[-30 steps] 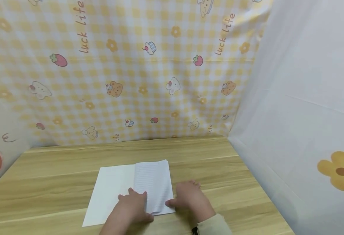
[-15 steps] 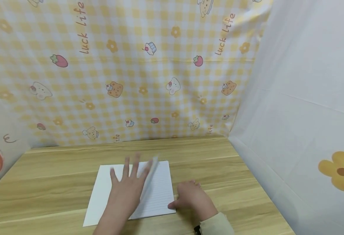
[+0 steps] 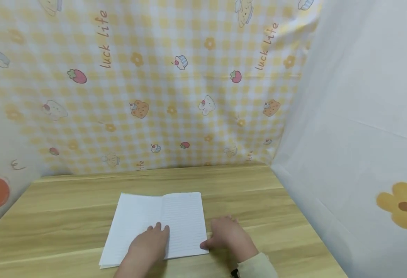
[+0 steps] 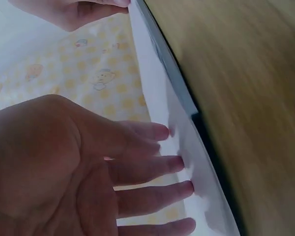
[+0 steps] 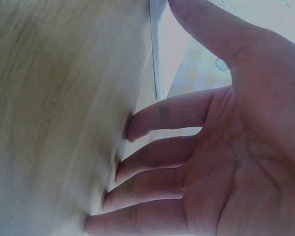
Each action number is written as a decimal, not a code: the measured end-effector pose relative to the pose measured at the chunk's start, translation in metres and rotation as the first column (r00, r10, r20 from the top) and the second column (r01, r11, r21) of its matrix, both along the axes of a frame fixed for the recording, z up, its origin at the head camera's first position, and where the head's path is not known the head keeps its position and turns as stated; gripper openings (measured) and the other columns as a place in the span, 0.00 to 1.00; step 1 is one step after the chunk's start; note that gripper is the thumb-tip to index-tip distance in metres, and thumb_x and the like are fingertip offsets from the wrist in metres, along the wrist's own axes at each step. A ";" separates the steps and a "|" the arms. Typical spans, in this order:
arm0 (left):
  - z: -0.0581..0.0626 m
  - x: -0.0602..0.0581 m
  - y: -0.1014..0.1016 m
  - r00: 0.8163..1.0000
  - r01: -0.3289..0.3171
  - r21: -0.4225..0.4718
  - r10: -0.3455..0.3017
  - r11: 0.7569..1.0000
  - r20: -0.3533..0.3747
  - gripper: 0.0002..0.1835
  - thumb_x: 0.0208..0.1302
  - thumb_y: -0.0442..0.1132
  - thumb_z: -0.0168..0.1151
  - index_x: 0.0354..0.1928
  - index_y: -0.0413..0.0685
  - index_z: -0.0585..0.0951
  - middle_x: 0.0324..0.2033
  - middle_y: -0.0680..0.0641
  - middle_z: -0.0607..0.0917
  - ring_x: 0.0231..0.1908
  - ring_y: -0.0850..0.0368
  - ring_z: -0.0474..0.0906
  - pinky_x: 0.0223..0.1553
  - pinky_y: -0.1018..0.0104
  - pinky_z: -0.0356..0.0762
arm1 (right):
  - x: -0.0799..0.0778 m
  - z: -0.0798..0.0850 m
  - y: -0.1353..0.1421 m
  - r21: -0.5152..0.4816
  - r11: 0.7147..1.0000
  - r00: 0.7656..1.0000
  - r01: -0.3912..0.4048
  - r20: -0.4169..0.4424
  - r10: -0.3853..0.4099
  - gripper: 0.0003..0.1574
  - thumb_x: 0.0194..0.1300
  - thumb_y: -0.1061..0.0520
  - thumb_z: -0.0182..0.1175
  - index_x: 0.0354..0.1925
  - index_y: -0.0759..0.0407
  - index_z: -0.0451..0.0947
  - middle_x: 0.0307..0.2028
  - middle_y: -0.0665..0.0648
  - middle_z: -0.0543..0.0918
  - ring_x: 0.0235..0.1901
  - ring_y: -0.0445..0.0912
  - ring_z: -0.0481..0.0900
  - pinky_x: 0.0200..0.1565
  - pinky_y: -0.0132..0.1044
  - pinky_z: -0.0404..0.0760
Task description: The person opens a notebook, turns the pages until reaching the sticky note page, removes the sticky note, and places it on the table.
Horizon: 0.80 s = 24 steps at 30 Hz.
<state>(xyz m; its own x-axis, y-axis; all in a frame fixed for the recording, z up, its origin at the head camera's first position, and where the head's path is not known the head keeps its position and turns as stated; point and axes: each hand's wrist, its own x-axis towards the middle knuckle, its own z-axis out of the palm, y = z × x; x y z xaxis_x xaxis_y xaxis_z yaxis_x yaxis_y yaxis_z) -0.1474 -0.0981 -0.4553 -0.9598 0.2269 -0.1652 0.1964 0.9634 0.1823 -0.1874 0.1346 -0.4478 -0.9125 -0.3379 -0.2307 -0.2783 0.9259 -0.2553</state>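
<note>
An open notebook (image 3: 186, 222) lies on the wooden table, with a lined page on its right side. The left page (image 3: 135, 216) looks plain white. My left hand (image 3: 148, 247) is over the lower part near the spine. In the left wrist view its extended fingertips (image 4: 179, 162) touch the paper. At the lower right corner, my right hand (image 3: 228, 235) has its thumb (image 3: 205, 244) on the page edge. In the right wrist view the other fingers (image 5: 152, 152) reach down to the tabletop beside the notebook, apart from the thumb.
The wooden table (image 3: 259, 204) runs back to a yellow checked cloth (image 3: 175, 88) with cartoon prints. A white sheet (image 3: 346, 116) with a flower print stands along the right. Another pale sheet (image 3: 2, 143) borders the left side.
A lined page has been turned from right to left. My left hand swept leftward with spread fingers, then drew back toward the near edge by the spine. My right hand has hardly moved.
</note>
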 end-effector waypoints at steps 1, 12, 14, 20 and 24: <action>0.000 0.000 0.000 1.000 0.004 0.018 -0.004 1.000 0.014 0.21 0.69 0.28 0.62 0.63 0.32 0.81 0.65 0.24 0.80 0.65 0.23 0.78 0.65 0.28 0.76 | 0.000 0.000 0.001 -0.001 1.000 1.000 0.009 0.004 -0.009 0.35 0.55 0.34 0.79 0.18 0.55 0.72 0.49 0.69 0.90 0.65 0.79 0.76 0.68 0.79 0.70; 0.000 0.000 0.001 0.996 -0.027 0.136 0.016 0.990 0.086 0.50 0.52 0.62 0.82 0.65 0.28 0.78 0.67 0.17 0.74 0.66 0.14 0.71 0.66 0.24 0.72 | 0.002 0.000 0.002 0.003 1.000 1.000 -0.001 0.002 0.001 0.35 0.56 0.34 0.78 0.19 0.56 0.72 0.55 0.76 0.87 0.65 0.84 0.73 0.66 0.80 0.69; 0.000 0.000 0.001 0.997 -0.026 0.145 0.014 0.989 0.080 0.52 0.48 0.61 0.84 0.65 0.28 0.78 0.67 0.17 0.74 0.66 0.14 0.72 0.67 0.25 0.72 | 0.002 0.000 0.002 0.003 1.000 1.000 0.000 0.003 0.000 0.35 0.56 0.34 0.78 0.19 0.56 0.72 0.55 0.76 0.86 0.65 0.84 0.73 0.66 0.80 0.70; -0.001 0.000 0.003 0.996 -0.037 0.147 0.025 0.989 0.086 0.51 0.49 0.59 0.84 0.65 0.27 0.78 0.67 0.17 0.74 0.66 0.13 0.71 0.67 0.24 0.72 | 0.002 0.000 0.001 0.018 1.000 1.000 0.000 -0.002 0.000 0.35 0.56 0.33 0.78 0.18 0.55 0.72 0.56 0.78 0.86 0.65 0.84 0.74 0.65 0.79 0.71; -0.002 0.000 0.004 0.996 -0.043 0.136 0.032 0.990 0.080 0.51 0.49 0.59 0.84 0.65 0.27 0.78 0.66 0.16 0.74 0.66 0.13 0.71 0.66 0.25 0.72 | 0.002 0.000 0.000 0.023 1.000 1.000 0.002 -0.003 -0.002 0.35 0.56 0.33 0.78 0.18 0.55 0.72 0.57 0.77 0.86 0.65 0.84 0.73 0.65 0.79 0.72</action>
